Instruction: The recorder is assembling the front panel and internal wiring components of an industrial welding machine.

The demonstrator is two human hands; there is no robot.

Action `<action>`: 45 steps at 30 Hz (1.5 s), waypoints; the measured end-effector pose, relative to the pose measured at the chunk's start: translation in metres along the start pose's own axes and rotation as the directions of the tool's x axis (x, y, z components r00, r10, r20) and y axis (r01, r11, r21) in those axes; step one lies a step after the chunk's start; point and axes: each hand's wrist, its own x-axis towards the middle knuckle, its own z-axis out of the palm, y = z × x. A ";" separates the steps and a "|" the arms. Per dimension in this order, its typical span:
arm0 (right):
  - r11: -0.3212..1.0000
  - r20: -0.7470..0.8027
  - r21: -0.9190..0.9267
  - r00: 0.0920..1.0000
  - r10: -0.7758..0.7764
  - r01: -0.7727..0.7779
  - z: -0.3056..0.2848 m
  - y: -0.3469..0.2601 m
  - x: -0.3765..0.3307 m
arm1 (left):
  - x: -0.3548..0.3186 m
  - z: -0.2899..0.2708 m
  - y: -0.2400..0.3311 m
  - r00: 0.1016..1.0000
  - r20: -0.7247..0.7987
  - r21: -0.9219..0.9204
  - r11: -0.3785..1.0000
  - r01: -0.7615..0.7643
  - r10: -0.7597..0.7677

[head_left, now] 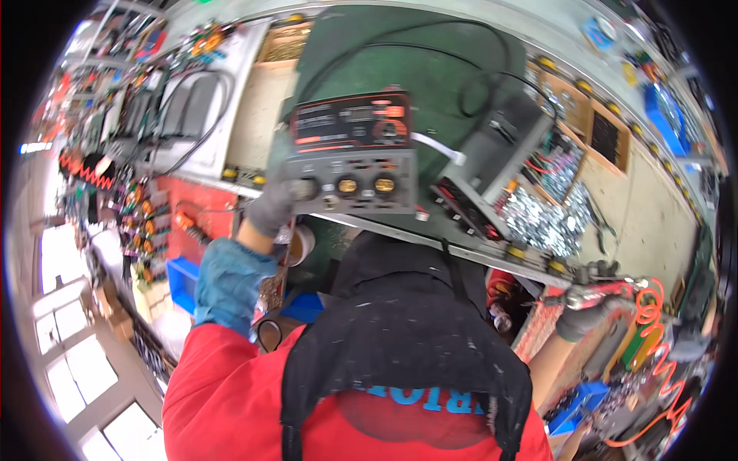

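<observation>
My left hand (273, 206), in a grey glove, is closed on the lower left edge of a black-and-grey welder front panel (357, 165). The panel faces up, with a small display, a knob and a row of round sockets, two of them brass-coloured. A white cable runs from its right side toward an open dark metal housing (500, 150) on the green mat. Out at the right edge of the bench, my gloved right hand (586, 316) is wrapped round a red air screwdriver (603, 292) with a coiled orange hose (663, 346).
A green mat (346, 73) covers the middle of the bench, with black cable looped across it. Silvery screws (550, 223) lie heaped right of the housing, near pliers (601, 223) and wooden part trays (607, 138). Grey panels (188, 104) stand at the left.
</observation>
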 end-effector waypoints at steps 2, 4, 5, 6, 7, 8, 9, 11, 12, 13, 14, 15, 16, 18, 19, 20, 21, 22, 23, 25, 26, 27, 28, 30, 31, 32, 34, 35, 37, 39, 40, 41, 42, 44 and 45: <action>0.955 0.330 0.284 0.944 -0.016 -0.083 0.092 0.021 0.009 | 0.001 -0.004 0.002 0.999 0.049 0.046 0.999 -0.016 0.014; 0.875 0.438 0.436 0.899 -0.004 -0.209 0.169 0.046 0.001 | 0.002 -0.003 0.005 0.998 0.068 0.038 0.999 -0.010 0.008; 0.851 0.473 0.447 0.881 0.038 -0.276 0.203 0.060 -0.003 | 0.002 -0.001 0.007 0.997 0.074 -0.050 0.999 0.007 -0.003; 0.801 0.456 0.505 0.887 0.068 -0.321 0.233 0.079 -0.010 | 0.003 0.001 0.009 0.996 0.093 -0.137 0.990 0.022 -0.009; 0.849 0.426 0.387 0.886 0.182 -0.361 0.260 0.091 -0.015 | 0.004 0.002 0.011 0.997 0.073 -0.149 0.989 0.010 0.001; 0.621 0.527 0.548 0.808 0.265 -0.561 0.282 0.118 -0.023 | 0.005 0.002 0.012 0.988 0.153 -0.217 0.976 0.034 0.000; 0.761 0.527 0.375 0.797 0.294 -0.529 0.302 0.140 -0.028 | 0.005 0.001 0.013 0.974 0.226 -0.290 0.955 0.062 0.005; 0.730 0.525 0.355 0.771 0.362 -0.584 0.332 0.182 -0.037 | 0.005 -0.001 0.012 0.971 0.238 -0.323 0.944 0.063 0.017; 0.730 0.544 0.333 0.754 0.367 -0.596 0.342 0.198 -0.039 | 0.005 -0.003 0.010 0.959 0.276 -0.384 0.922 0.053 0.059; 0.712 0.593 0.304 0.711 0.379 -0.633 0.350 0.214 -0.041 | 0.005 -0.005 0.009 0.972 0.235 -0.366 0.929 0.062 0.028; 0.691 0.638 0.272 0.663 0.391 -0.669 0.355 0.231 -0.042 | 0.006 -0.008 0.007 0.954 0.300 -0.334 0.938 0.090 0.015; 0.682 0.646 0.259 0.648 0.404 -0.684 0.359 0.245 -0.042 | 0.007 -0.010 0.005 0.933 0.360 -0.299 0.947 0.115 0.001; 0.767 0.617 0.175 0.675 0.404 -0.618 0.360 0.253 -0.041 | 0.008 -0.010 0.003 0.937 0.349 -0.308 0.945 0.111 0.004; 0.774 0.593 0.186 0.697 0.402 -0.605 0.359 0.261 -0.040 | 0.012 -0.009 -0.001 0.962 0.258 -0.333 0.943 -0.001 0.092; 0.866 0.467 0.169 0.812 0.350 -0.470 0.358 0.264 -0.040 | 0.012 -0.009 -0.002 0.967 0.231 -0.337 0.941 -0.021 0.105; 0.857 0.492 0.167 0.794 0.357 -0.488 0.357 0.264 -0.039 | 0.014 -0.012 -0.003 0.948 0.311 -0.304 0.952 0.040 0.060; 0.857 0.515 0.186 0.791 0.332 -0.481 0.356 0.264 -0.040 | 0.016 -0.015 -0.002 0.919 0.393 -0.256 0.957 0.133 -0.023; 0.868 0.513 0.182 0.798 0.317 -0.462 0.356 0.262 -0.041 | 0.015 -0.018 -0.001 0.926 0.377 -0.263 0.959 0.106 0.001; 0.881 0.463 0.170 0.825 0.325 -0.442 0.356 0.262 -0.042 | 0.016 -0.020 0.000 0.912 0.409 -0.242 0.966 0.094 0.014; 0.877 0.523 0.140 0.786 0.329 -0.460 0.357 0.262 -0.044 | 0.019 -0.030 -0.001 0.898 0.438 -0.225 0.971 0.082 0.025; 0.894 0.509 0.108 0.797 0.325 -0.434 0.359 0.261 -0.045 | 0.021 -0.035 -0.003 0.895 0.446 -0.058 0.998 0.005 0.021; 0.909 0.518 0.089 0.798 0.307 -0.408 0.360 0.262 -0.046 | 0.023 -0.041 -0.006 0.888 0.457 0.058 0.994 -0.089 0.053; 0.905 0.482 0.078 0.811 0.333 -0.418 0.362 0.263 -0.047 | 0.026 -0.055 -0.013 0.887 0.444 0.093 0.978 -0.186 0.127; 0.951 0.385 0.043 0.884 0.266 -0.305 0.365 0.264 -0.048 | 0.028 -0.104 -0.035 0.939 0.324 0.042 0.990 -0.132 0.111; 0.952 0.390 0.046 0.882 0.263 -0.304 0.367 0.264 -0.049 | 0.027 -0.137 -0.049 0.973 0.231 -0.009 1.000 0.016 -0.013; 0.945 0.384 0.026 0.876 0.292 -0.326 0.368 0.264 -0.049 | 0.031 -0.170 -0.064 0.977 -0.144 0.448 0.870 0.208 -0.159; 0.961 0.327 -0.020 0.907 0.267 -0.275 0.369 0.264 -0.049 | 0.038 -0.227 -0.096 0.767 -0.607 0.496 0.655 0.570 -0.208; 0.961 0.322 -0.023 0.908 0.267 -0.274 0.368 0.264 -0.049 | 0.044 -0.254 -0.110 0.755 -0.613 0.630 0.431 0.646 -0.235; 0.860 0.469 0.122 0.792 0.390 -0.496 0.367 0.263 -0.050 | 0.056 -0.275 -0.137 0.742 -0.595 0.691 0.275 0.668 -0.307; 0.864 0.455 0.109 0.797 0.397 -0.492 0.366 0.263 -0.051 | 0.066 -0.278 -0.156 0.731 -0.598 0.775 -0.007 0.631 -0.328; 0.862 0.448 0.110 0.799 0.402 -0.495 0.365 0.263 -0.052 | 0.069 -0.273 -0.163 0.762 -0.558 0.825 -0.119 0.553 -0.328; 0.867 0.442 0.113 0.806 0.393 -0.485 0.365 0.263 -0.053 | 0.070 -0.269 -0.167 0.768 -0.554 0.829 -0.121 0.546 -0.321; 0.902 0.395 0.093 0.847 0.355 -0.421 0.365 0.264 -0.053 | 0.071 -0.266 -0.170 0.769 -0.562 0.820 -0.087 0.565 -0.303; 0.934 0.348 0.081 0.888 0.301 -0.348 0.364 0.264 -0.055 | 0.073 -0.263 -0.171 0.764 -0.576 0.801 -0.014 0.599 -0.291; 0.938 0.363 0.083 0.887 0.285 -0.335 0.364 0.263 -0.055 | 0.072 -0.263 -0.170 0.768 -0.568 0.807 -0.015 0.590 -0.295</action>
